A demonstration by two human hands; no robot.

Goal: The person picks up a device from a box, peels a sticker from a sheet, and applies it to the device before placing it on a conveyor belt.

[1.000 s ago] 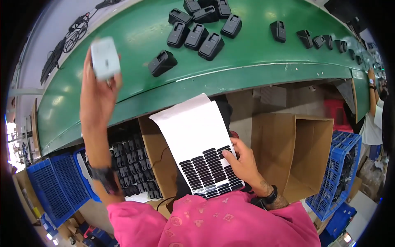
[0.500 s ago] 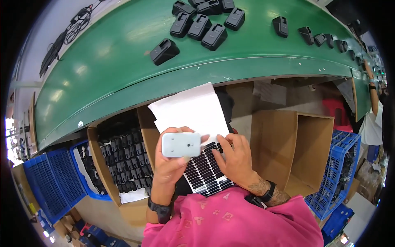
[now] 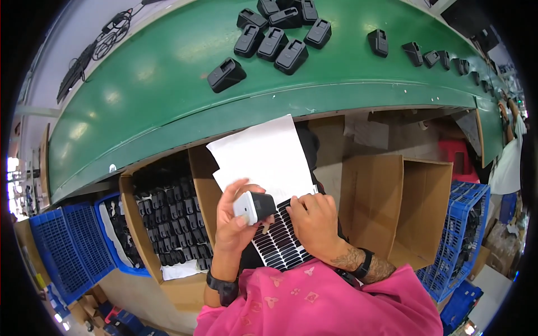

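Observation:
My left hand (image 3: 228, 224) grips a small charger dock with a black body (image 3: 263, 206) and a pale base (image 3: 245, 208), tilted so that its side shows. On my lap lies a white sheet of black stickers (image 3: 278, 242), set in rows of narrow strips. My right hand (image 3: 317, 225) is closed at the sheet's upper right edge, its thumb and fingertips pressed together on it. Whether a single sticker is between those fingertips is hidden. Beyond both hands, white paper (image 3: 264, 152) spreads up to the bench edge.
Several black charger docks (image 3: 272, 43) stand on the green bench (image 3: 157, 84). A carton (image 3: 140, 235) on the left holds rows of black docks; another carton (image 3: 372, 207) stands on the right. Blue crates (image 3: 73, 246) flank both sides. Another person's arm (image 3: 509, 126) shows at far right.
My left hand has turned the charger dock from its pale base facing up to its black side showing. My right hand's fingers have closed in on the sticker sheet's edge.

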